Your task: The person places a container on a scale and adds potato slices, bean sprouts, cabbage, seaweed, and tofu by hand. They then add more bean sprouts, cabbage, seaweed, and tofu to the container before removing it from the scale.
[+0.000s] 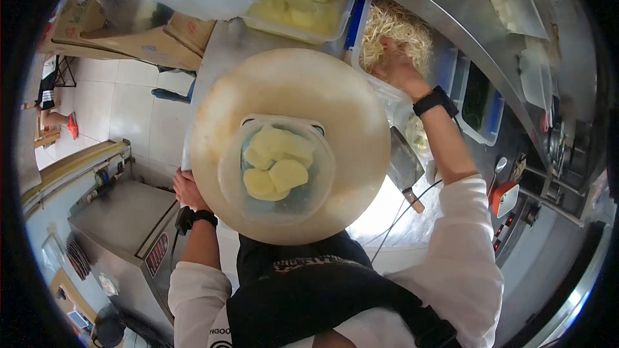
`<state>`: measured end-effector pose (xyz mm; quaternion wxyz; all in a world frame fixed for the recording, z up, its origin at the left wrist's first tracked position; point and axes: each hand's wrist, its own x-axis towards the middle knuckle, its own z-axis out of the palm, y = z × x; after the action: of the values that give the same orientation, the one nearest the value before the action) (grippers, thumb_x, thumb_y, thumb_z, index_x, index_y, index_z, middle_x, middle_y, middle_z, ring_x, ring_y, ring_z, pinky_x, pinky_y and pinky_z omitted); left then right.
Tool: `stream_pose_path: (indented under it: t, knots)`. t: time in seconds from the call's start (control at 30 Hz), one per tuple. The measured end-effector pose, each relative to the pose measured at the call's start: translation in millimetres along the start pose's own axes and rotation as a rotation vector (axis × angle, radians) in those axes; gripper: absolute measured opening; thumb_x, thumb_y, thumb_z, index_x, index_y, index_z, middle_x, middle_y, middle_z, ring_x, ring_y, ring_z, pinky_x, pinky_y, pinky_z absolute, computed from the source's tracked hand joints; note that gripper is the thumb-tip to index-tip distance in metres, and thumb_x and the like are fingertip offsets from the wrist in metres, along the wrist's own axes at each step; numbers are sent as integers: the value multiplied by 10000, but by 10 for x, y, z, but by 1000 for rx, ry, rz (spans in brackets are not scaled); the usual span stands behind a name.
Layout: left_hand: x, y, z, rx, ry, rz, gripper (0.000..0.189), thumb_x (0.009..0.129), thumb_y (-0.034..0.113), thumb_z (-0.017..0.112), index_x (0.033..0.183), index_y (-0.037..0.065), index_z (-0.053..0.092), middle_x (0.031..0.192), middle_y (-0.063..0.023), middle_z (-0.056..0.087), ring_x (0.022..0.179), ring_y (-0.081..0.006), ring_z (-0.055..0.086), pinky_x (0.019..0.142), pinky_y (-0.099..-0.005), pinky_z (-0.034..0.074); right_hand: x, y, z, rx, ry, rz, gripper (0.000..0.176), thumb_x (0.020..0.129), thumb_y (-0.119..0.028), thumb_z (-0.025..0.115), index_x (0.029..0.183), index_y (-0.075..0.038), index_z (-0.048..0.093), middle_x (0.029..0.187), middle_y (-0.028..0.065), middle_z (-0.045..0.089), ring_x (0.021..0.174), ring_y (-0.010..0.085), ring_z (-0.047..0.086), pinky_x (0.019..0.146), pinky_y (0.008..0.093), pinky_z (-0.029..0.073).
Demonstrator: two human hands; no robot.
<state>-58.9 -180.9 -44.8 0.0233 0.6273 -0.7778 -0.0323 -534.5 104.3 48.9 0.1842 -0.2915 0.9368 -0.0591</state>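
Observation:
My right hand (398, 71) reaches into a clear tub of bean sprouts (403, 22) at the upper right, its fingers partly buried among the sprouts. At the left edge of the round chopping board (290, 77), my left hand (187, 190) rests beside the counter edge, fingers together and partly hidden. In the middle of the board stands a clear round container (277, 209) holding several pale yellow peeled pieces (288, 174). What my right fingers grip, if anything, is hidden among the sprouts.
A tub of yellow slices (300, 0) stands behind the board. A cleaver (406, 164) lies to its right, near a tub with dark green contents (476, 93). Cardboard boxes (138, 42) are at upper left, a steel appliance (126, 219) below. Another person's leg (55, 117) shows far left.

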Motion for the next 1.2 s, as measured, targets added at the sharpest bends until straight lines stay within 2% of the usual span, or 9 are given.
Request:
stream_pose_path:
  t: [0.17, 0.23, 0.33, 0.37, 0.43, 0.57, 0.77, 1.07, 1.2]
  knots:
    - [-26, -17, 22, -49, 72, 44, 346, 894, 335, 339, 1114, 158, 539, 1061, -56, 584, 992, -287, 531, 811, -455, 397, 145, 160, 30, -32, 41, 66, 762, 643, -108, 707, 1310, -90, 339, 993, 230, 605, 941, 447, 543, 881, 417, 448]
    - [-26, 20, 9, -47, 72, 18, 347, 888, 338, 345, 1109, 156, 541, 1049, -61, 585, 991, -293, 530, 808, -460, 400, 212, 623, 32, 86, 231, -131, 373, 741, -130, 661, 1101, -66, 592, 851, 153, 618, 854, 337, 593, 838, 419, 467]
    - [-28, 48, -44, -38, 16, -2, 346, 885, 329, 345, 1100, 144, 544, 1048, -61, 585, 999, -297, 524, 811, -455, 400, 246, 1149, -345, 101, -13, -670, 401, 736, -75, 634, 1132, -53, 575, 708, 117, 602, 695, 249, 599, 709, 385, 507]
    - [-26, 37, -36, -40, 15, -3, 346, 885, 329, 345, 1100, 144, 544, 1048, -61, 585, 999, -297, 524, 811, -455, 400, 153, 1120, -386, 99, -13, -670, 401, 736, -75, 634, 1132, -53, 575, 708, 117, 602, 695, 249, 599, 709, 385, 507]
    - [-10, 15, -17, -64, 25, 32, 348, 885, 321, 341, 1091, 130, 547, 1048, -63, 582, 996, -303, 520, 816, -448, 398, -214, 648, -688, 981, 69, 188, 396, 751, -66, 617, 1141, -40, 555, 727, 108, 605, 634, 166, 576, 653, 325, 509]
    - [-24, 75, -78, -61, 29, 30, 351, 886, 316, 339, 1087, 120, 550, 1046, -72, 578, 985, -312, 519, 815, -441, 397, -28, 928, -414, 423, -166, -200, 719, 734, -110, 672, 1349, -35, 308, 986, 231, 588, 984, 247, 571, 914, 371, 429]
    - [-11, 40, -69, -78, 6, 36, 365, 896, 318, 329, 1116, 123, 545, 1057, -81, 570, 989, -314, 517, 847, -442, 375, -207, -61, -92, -52, 12, 63, 670, 685, -201, 723, 1270, -28, 446, 1172, 271, 530, 1157, 319, 488, 947, 418, 415]
    - [-38, 115, -167, -101, -44, -7, 385, 902, 319, 328, 1148, 100, 528, 1103, -100, 548, 1015, -322, 508, 873, -439, 356, -57, 868, -478, 761, -61, 193, 463, 719, -111, 696, 1135, 26, 544, 809, 48, 617, 714, 109, 558, 659, 255, 465]
    - [-29, 72, -71, -79, 8, 34, 370, 900, 310, 337, 1141, 111, 534, 1089, -94, 560, 1021, -309, 512, 870, -436, 365, -322, 424, -830, 507, -86, -35, 437, 725, -106, 680, 1096, 73, 537, 801, 33, 620, 694, 88, 547, 621, 239, 454]
